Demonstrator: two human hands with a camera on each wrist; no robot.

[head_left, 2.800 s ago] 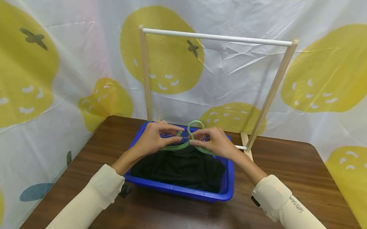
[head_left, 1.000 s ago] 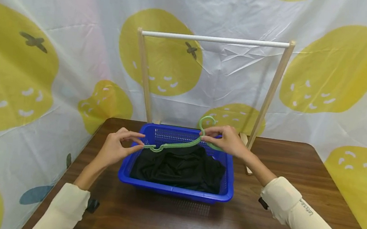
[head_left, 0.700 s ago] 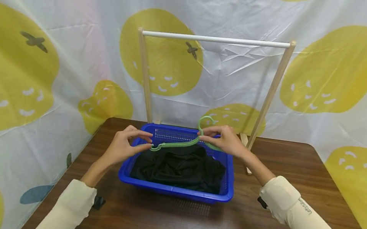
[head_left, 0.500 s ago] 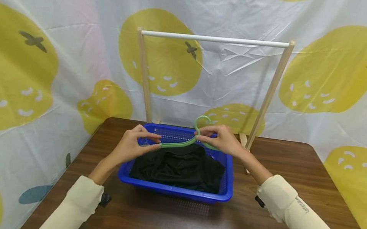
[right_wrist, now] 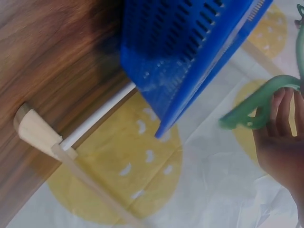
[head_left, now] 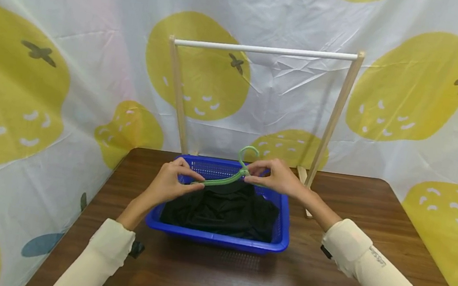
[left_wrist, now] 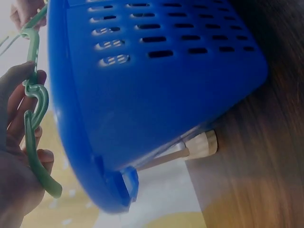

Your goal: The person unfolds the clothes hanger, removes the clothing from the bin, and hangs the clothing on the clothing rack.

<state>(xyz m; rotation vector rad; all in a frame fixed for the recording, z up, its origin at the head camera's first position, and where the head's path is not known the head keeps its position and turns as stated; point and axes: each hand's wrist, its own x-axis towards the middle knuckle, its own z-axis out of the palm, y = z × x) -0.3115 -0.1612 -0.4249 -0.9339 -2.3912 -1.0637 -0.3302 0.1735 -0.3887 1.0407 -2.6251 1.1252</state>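
Note:
A green clothes hanger (head_left: pixel 224 180) is held over a blue plastic basket (head_left: pixel 216 236), its hook pointing up. My left hand (head_left: pixel 171 182) pinches the hanger's left arm between thumb and fingers; in the left wrist view a notched, curved end of the hanger (left_wrist: pixel 42 97) extends past the thumb. At the base of the hook, my right hand (head_left: pixel 275 177) grips the hanger's middle. The right wrist view shows the other hanger arm (right_wrist: pixel 256 103) sticking out beside my right hand (right_wrist: pixel 280 152). Crumpled black cloth (head_left: pixel 224 210) lies in the basket beneath.
Behind the basket stands a rack with a white top bar (head_left: pixel 263 49) and wooden posts (head_left: pixel 335 121). Its foot (right_wrist: pixel 40 133) rests on the brown wooden table (head_left: pixel 354 217). A white curtain (head_left: pixel 305 22) with yellow fruit prints hangs around the table.
My hands were close together at the hanger's middle, then the left reached its left end. Since then the left hand has slid rightward along the arm, and the hanger has shifted slightly left.

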